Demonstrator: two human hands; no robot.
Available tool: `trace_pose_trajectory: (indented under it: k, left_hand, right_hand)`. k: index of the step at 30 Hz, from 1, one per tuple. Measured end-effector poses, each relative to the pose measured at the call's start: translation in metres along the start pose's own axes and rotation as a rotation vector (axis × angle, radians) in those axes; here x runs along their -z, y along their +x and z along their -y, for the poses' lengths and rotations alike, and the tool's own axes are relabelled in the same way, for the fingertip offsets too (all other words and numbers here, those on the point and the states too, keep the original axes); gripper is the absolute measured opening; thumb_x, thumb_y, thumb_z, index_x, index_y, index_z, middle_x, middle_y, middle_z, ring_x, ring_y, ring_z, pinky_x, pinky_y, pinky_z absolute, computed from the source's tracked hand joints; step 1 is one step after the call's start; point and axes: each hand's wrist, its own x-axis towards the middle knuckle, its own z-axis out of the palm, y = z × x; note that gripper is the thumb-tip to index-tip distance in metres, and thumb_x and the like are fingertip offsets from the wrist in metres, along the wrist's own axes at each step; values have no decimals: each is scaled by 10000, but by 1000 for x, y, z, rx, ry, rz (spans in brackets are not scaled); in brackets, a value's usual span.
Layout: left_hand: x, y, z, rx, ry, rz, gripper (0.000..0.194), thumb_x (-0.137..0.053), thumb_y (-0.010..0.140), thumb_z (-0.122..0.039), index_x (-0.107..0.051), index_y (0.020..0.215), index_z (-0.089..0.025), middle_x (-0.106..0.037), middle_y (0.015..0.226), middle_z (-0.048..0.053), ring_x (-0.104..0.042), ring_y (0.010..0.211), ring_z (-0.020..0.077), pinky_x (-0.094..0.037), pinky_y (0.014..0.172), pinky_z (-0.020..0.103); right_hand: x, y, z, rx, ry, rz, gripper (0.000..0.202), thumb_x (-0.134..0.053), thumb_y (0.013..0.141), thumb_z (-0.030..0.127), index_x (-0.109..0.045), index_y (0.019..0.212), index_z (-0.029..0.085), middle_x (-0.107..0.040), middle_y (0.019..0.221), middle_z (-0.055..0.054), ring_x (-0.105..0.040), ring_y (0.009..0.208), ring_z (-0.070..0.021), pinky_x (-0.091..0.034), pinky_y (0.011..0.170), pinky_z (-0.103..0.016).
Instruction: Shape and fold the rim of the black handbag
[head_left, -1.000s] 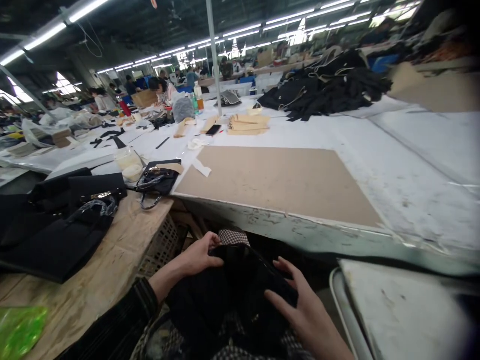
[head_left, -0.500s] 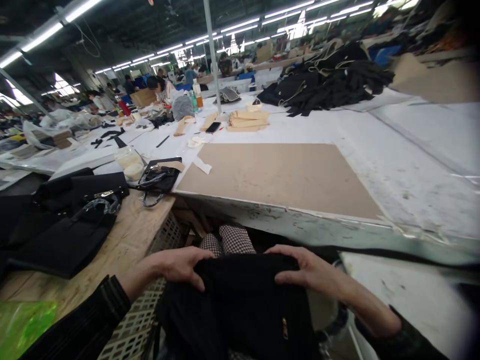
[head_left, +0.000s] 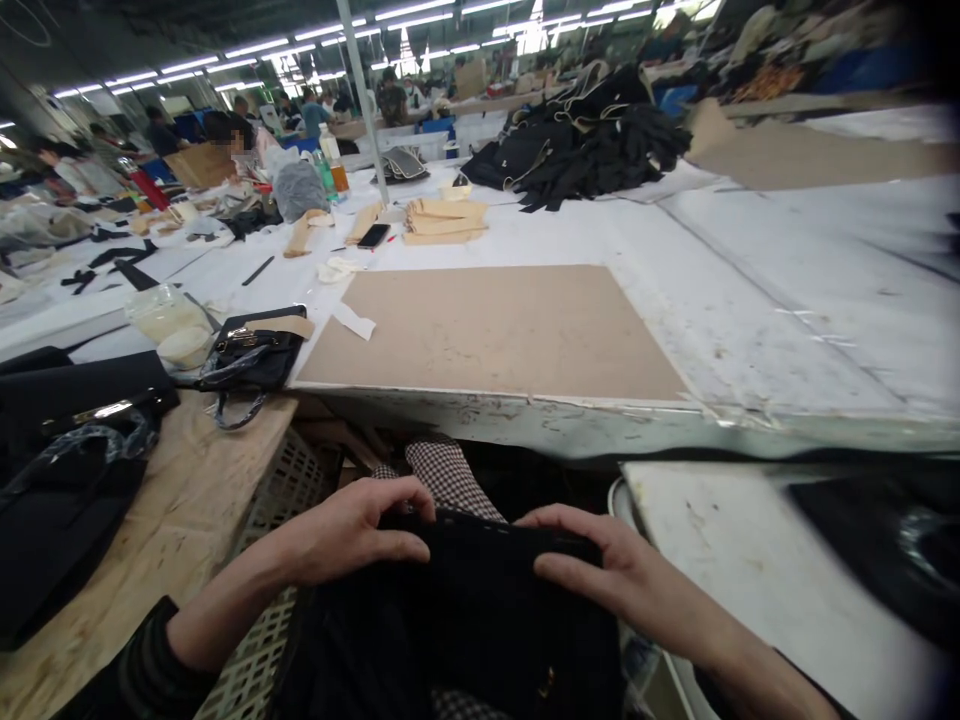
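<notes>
- black fabric piece (head_left: 495, 610): on the near side of the brown board (head_left: 487, 330), long upper edge running left to right, body hanging below
- left hand (head_left: 352, 530), right hand (head_left: 615, 565): fingers pinching that edge
- white worktop (head_left: 787, 340): beneath the board
- ceiling lights (head_left: 187, 66): far beyond the board

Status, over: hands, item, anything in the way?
Left hand, right hand: both gripping black bag at its upper edge. Bag over checked trousers. Table edge ahead, apart from both hands; nothing visibly blocking.
</notes>
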Motion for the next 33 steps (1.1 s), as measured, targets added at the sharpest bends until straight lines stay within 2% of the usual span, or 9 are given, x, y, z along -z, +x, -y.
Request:
trace_pose_trajectory:
  k: [4,7,14,22,25,28,30,33]
  left_hand:
    - [-1,7,0,-108,49,104,76,-698,846,-288,-691,881,-221,-678,986,2,-606,910,190,-435,809,253]
    - [-2,9,3,-121,37,162,89,-744,822,-275,-687,824,-207,-658,1052,-11,-602,963,171,-424,840,234]
    - [-4,6,7,-97,64,143,127,-782,795,-243,-661,807,-207,-632,1122,-41,-592,1015,150,-405,878,214]
    - [-7,-1,-4,-103,137,113,119,-696,877,-313,-654,850,-206,-649,1082,-21,-590,1011,163,-406,880,229]
    - [-8,-4,-6,-111,138,103,117,-682,888,-307,-649,850,-201,-649,1097,-16,-591,998,159,-411,857,226]
    - [-10,-6,-7,-108,138,84,119,-671,897,-303,-641,847,-199,-653,1082,-20,-592,981,153,-410,848,226]
    - [-11,-8,-8,-107,150,74,118,-669,898,-305,-641,850,-200,-653,1084,-20,-591,982,154,-406,851,229]
    - [-12,-9,-12,-114,179,62,111,-670,898,-303,-640,858,-204,-652,1069,-20,-588,974,155,-401,842,232]
  right_hand:
    - [-6,-7,5,67,-102,-71,409,-618,912,442,-566,1302,331,-687,1188,0,-642,1066,-235,-539,884,-304]
    - [-7,-5,6,182,-227,-79,381,-596,939,389,-545,1312,329,-656,1255,0,-625,1110,-218,-510,936,-311]
    - [-1,6,10,377,-500,-22,242,-567,962,282,-582,1203,276,-681,1109,-12,-653,959,-171,-506,815,-265]
    - [-8,15,23,436,-718,-10,141,-564,960,268,-657,1064,253,-672,1099,-33,-665,887,-174,-505,768,-276]
    - [-12,14,25,395,-707,-1,100,-610,932,255,-623,1028,229,-670,1043,-18,-652,856,-169,-487,733,-274]
    - [-14,12,30,382,-719,-44,185,-629,923,284,-569,1082,211,-659,1031,-26,-636,872,-183,-469,731,-291]
    - [-15,12,35,405,-760,-42,178,-552,972,323,-568,1108,209,-656,1034,-37,-634,880,-190,-458,718,-298]
    - [-14,18,41,415,-815,-41,257,-391,1040,342,-606,1044,202,-666,958,-35,-638,831,-181,-437,683,-291]
